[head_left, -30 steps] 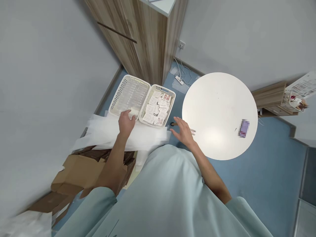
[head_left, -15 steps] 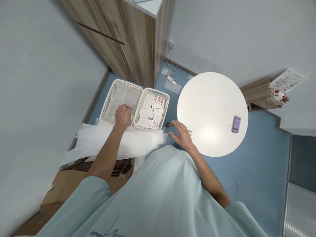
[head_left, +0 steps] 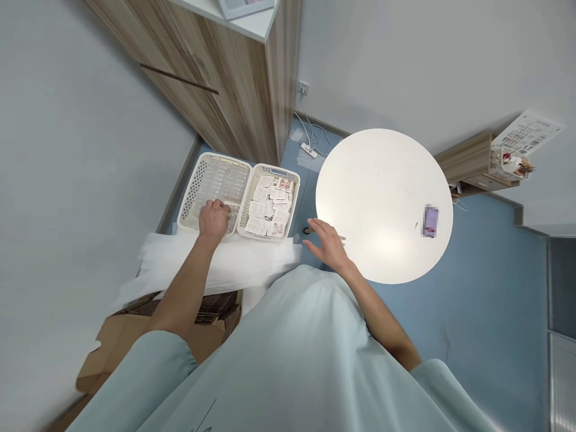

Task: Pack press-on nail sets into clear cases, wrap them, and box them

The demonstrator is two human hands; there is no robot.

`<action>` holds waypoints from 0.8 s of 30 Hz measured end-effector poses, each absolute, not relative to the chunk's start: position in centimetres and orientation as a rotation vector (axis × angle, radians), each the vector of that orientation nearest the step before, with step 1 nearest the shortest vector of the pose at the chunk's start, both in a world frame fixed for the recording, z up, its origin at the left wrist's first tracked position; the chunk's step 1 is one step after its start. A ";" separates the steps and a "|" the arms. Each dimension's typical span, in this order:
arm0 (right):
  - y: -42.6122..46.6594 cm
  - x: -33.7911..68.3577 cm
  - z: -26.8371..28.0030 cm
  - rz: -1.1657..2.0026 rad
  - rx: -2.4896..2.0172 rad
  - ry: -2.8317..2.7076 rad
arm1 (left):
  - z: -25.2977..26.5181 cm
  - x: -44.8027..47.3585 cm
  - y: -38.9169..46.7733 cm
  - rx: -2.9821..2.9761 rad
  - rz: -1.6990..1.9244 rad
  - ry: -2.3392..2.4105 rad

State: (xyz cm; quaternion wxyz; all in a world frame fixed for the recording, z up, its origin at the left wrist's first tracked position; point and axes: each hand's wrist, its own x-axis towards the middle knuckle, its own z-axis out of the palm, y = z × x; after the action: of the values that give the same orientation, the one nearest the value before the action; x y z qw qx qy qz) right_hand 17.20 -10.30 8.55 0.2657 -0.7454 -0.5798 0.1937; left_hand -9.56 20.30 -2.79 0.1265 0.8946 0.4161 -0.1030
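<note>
My left hand [head_left: 213, 219] is in the near part of the left white basket [head_left: 183, 207], fingers curled and pinched on a clear plastic box [head_left: 232, 211]. More clear plastic boxes [head_left: 224, 180] lie in rows in that basket. Right beside it stands a second white basket [head_left: 294, 195] filled with small white printed packets [head_left: 258, 209]. My right hand [head_left: 330, 245] hangs at the near left edge of the round white table [head_left: 378, 180], fingers stretched, thumb apart, holding nothing. Small items [head_left: 343, 240] on the table are partly hidden behind it.
White sheets of wrapping [head_left: 180, 255] lie under the baskets, above open brown cardboard boxes [head_left: 114, 342]. A blurred purple object [head_left: 431, 221] rests on the table's right side. Behind are a wooden cabinet [head_left: 234, 78] and a power strip [head_left: 308, 150] with cables on the blue floor.
My left hand has shifted slightly toward me within the left basket, its fingers now more closed on a plastic box. The right hand stays nearly still. The view has turned a little.
</note>
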 end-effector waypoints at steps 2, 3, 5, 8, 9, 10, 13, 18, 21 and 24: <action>-10.8 17.5 8.4 0.528 -2.005 -1.566 | -2.4 -9.6 20.3 2.607 -0.379 1.195; -11.1 17.7 8.4 0.529 -1.998 -1.567 | -2.2 -9.5 20.3 2.606 -0.416 1.193; -11.7 18.0 8.3 0.529 -1.983 -1.568 | -1.7 -9.4 20.2 2.596 -0.473 1.204; -12.6 18.6 8.1 0.529 -1.973 -1.556 | -1.0 -8.9 19.9 2.567 -0.507 1.265; -12.8 18.8 8.1 0.526 -1.971 -1.550 | -0.7 -8.7 19.7 2.568 -0.501 1.280; -13.1 19.1 8.0 0.522 -1.969 -1.543 | -0.3 -8.6 19.5 2.576 -0.489 1.287; -14.1 19.9 8.2 0.502 -1.960 -1.524 | 1.1 -8.0 18.9 2.626 -0.388 1.285; -15.9 22.0 8.9 0.486 -1.955 -1.478 | 5.7 -5.5 17.1 2.597 0.017 1.343; -17.3 23.7 9.5 0.454 -1.929 -1.447 | 8.9 -2.0 14.2 2.511 0.235 1.285; -19.0 25.6 10.2 0.419 -1.883 -1.393 | 11.7 3.0 9.4 2.299 0.374 1.067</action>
State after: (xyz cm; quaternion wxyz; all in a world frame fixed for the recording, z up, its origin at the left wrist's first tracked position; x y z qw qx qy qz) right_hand 25.65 -19.00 10.22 0.3721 -0.7346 -0.5433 0.1634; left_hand 3.03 9.35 11.66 0.2857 0.8599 0.3991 0.1400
